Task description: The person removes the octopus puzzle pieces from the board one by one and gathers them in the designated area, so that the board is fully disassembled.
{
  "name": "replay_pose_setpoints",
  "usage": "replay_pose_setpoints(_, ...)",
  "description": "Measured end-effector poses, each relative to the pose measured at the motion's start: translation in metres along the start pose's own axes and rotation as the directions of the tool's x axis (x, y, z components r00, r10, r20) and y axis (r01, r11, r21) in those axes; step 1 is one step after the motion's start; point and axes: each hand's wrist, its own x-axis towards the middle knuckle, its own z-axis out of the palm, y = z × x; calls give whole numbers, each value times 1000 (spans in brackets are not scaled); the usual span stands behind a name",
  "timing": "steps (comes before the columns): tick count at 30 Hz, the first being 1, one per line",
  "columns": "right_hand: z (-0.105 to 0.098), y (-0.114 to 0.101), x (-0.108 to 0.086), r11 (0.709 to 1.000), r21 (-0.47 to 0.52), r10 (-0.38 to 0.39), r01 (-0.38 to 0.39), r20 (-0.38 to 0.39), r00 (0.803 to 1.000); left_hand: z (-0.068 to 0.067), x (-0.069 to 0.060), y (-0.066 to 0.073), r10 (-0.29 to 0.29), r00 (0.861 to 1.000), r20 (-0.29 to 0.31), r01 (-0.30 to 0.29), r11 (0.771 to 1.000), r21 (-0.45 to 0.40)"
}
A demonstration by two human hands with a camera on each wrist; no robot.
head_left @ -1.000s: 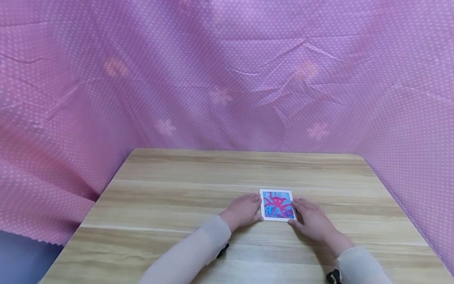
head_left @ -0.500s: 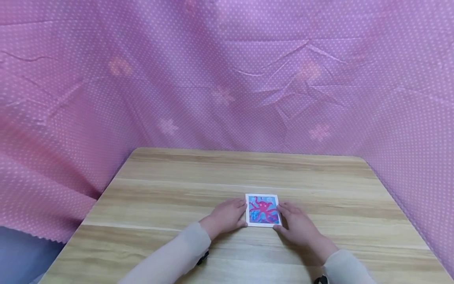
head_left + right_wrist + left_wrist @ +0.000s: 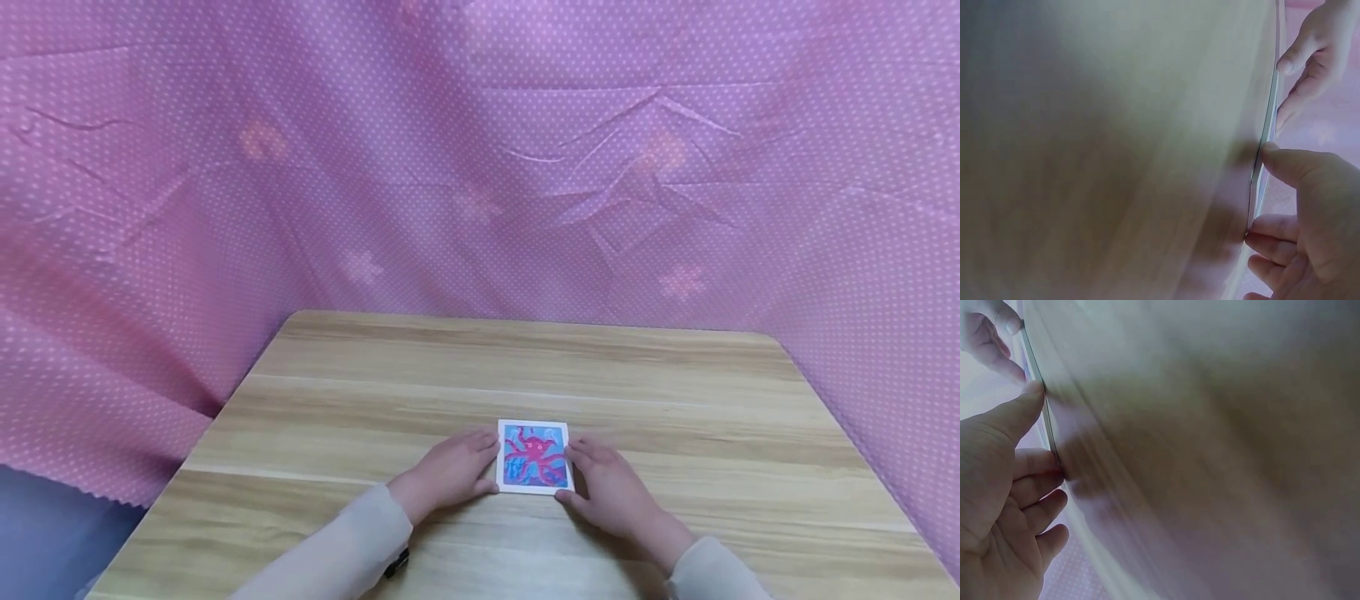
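A thin square picture point(image 3: 535, 457) with a white border lies on the wooden table in the head view. It shows a pink octopus on a blue ground. My left hand point(image 3: 453, 471) holds its left edge, thumb at the near corner and fingers farther up that side. The opposite edge is held by my right hand point(image 3: 611, 487), placed the same way. From the left wrist, my left hand point(image 3: 1004, 469) touches the thin edge with thumb and fingertips. In the right wrist view my right hand point(image 3: 1316, 219) does likewise, its other fingers curled.
The pale wood-grain table point(image 3: 360, 358) has rounded far corners. Pink dotted cloth point(image 3: 480, 167) hangs behind it and along both sides. A grey-blue surface point(image 3: 60, 533) shows below the cloth at lower left.
Both hands have moved the picture left and nearer to me across the table. Their hold at its two sides looks the same. The head view has shifted slightly.
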Motion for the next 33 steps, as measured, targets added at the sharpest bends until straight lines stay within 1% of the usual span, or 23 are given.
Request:
replay_pose_setpoints(6, 1, -12, -4, 1000, -7, 5, -5, 2, 1000, -4, -14, -1, 22, 999, -23, -22, 999, -23)
replay_pose_setpoints(14, 2, -22, -12, 1000, -15, 6, -5, 7, 1000, 0, -25, -1, 22, 1000, -9, -23, 999, -40)
replay_pose_setpoints(20, 1, -27, -15, 1000, -26, 12, -12, 28, 1000, 2, -30, 0, 42, 999, -28, -43, 999, -31)
replay_pose_setpoints(27, 0, -28, -18, 1000, -25, 13, -12, 29, 1000, 2, -31, 2, 40, 999, -25, -41, 998, -40)
replay_pose_setpoints(30, 0, -28, -20, 1000, -10, 17, -17, 28, 999, 1, -31, 2, 29, 999, -13, -30, 997, -76)
replay_pose_setpoints(33, -1, -27, -20, 1000, -1, 23, -23, 11, 1000, 0, -32, 2, 13, 1000, -2, -13, 992, -122)
